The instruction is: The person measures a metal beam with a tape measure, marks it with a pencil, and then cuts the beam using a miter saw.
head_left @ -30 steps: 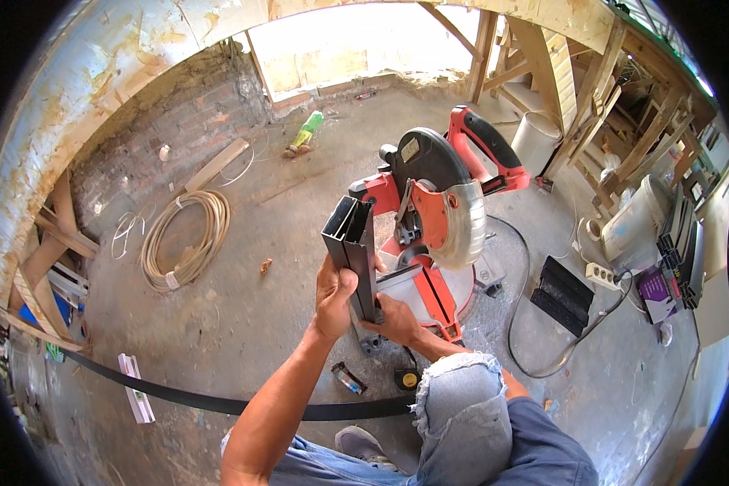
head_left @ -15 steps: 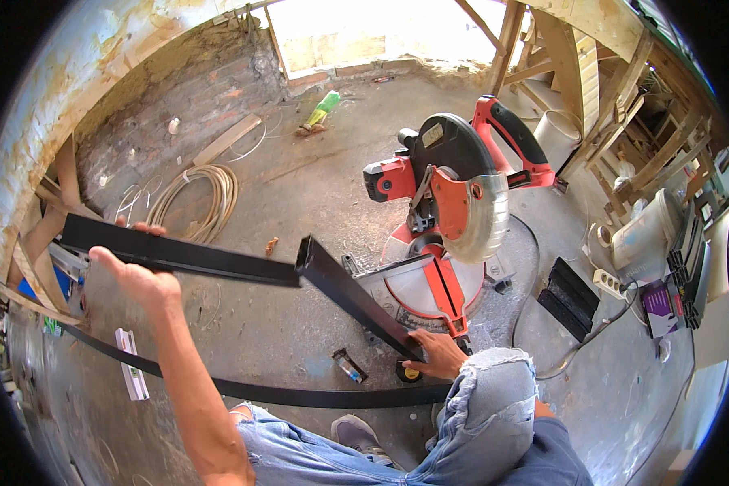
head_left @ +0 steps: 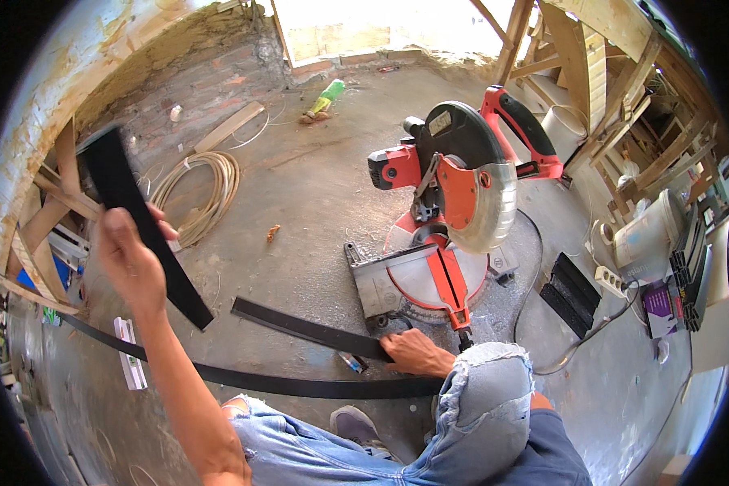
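A short black metal profile point(head_left: 115, 170) is gripped at mid-length by my left hand point(head_left: 130, 255), raised at the left with its lower end slanting right. My right hand point(head_left: 419, 354), low beside my knee, holds the near end of a second black profile point(head_left: 308, 328), whose other end points left. The two pieces are apart. Beneath them a long black strip point(head_left: 283, 385) lies across the floor in front of my feet. A small cylinder with a blue label point(head_left: 353, 362) is partly covered by the second profile.
A red and black miter saw point(head_left: 454, 194) stands on the floor ahead. Right of it are a black channel piece point(head_left: 569, 296), a power strip point(head_left: 609, 281) and a white bucket point(head_left: 644, 235). A coiled hose point(head_left: 227, 190) and a spirit level point(head_left: 130, 356) lie left.
The profile in my left hand has swung from nearly level to steep, and my fingers have closed round it. My right hand's profile has dropped from its upward slant toward the floor; their ends have separated.
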`<state>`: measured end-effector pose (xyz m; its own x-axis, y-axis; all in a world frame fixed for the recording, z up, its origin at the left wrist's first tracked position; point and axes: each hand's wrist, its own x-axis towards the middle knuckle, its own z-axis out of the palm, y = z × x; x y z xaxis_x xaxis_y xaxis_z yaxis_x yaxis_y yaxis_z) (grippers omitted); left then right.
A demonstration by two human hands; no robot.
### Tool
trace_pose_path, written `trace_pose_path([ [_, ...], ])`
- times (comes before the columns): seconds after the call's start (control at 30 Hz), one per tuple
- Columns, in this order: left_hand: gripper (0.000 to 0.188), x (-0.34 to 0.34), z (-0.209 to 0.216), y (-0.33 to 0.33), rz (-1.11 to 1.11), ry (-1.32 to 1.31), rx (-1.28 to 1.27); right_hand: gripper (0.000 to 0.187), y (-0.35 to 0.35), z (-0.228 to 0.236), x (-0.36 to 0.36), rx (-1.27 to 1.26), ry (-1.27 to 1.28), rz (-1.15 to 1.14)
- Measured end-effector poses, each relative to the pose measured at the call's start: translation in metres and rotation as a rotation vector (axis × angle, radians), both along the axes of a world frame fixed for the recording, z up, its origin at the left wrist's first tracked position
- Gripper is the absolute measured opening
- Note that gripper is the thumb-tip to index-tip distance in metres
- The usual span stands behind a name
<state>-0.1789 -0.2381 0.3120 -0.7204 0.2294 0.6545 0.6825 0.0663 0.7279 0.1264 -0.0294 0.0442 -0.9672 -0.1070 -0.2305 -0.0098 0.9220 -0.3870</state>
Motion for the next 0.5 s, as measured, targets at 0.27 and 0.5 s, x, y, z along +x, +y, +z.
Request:
trace_pose_path([
  [0.27,0.064,0.054,-0.067,0.101,-0.417,0.181,-0.946,0.048,-0.023,-0.053,-0.014,0.149,0.071,0.246],
  [0.5,0.062,0.105,-0.146,0.145,-0.639,0.109,-1.36,0.053,-0.022,-0.031,-0.005,-0.094,0.138,0.106],
])
